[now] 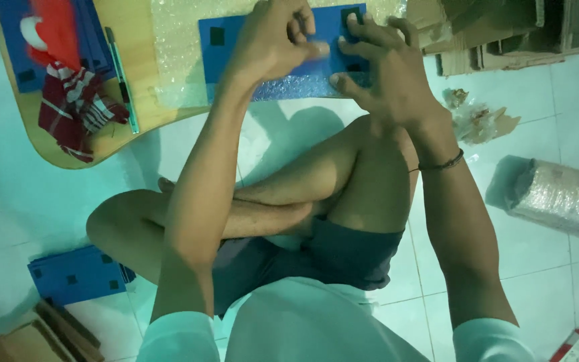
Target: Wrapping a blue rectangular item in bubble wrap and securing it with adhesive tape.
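Observation:
A blue rectangular panel [242, 47] with small dark squares lies on a sheet of bubble wrap [182, 60] on a low wooden board [142, 27]. My left hand [273, 37] rests on the panel's middle with fingers curled, pinching at something near its right part. My right hand [383, 67] presses fingertips on the panel's right end and on the wrap's edge. My crossed legs sit below the board.
A red-and-white cloth [75, 107], a teal pen [123, 80] and another blue piece lie at the board's left. A stack of blue panels [78, 275] and cardboard [48, 335] sit lower left. Cardboard pieces [504, 30] and a bubble-wrapped roll [557, 198] are at right.

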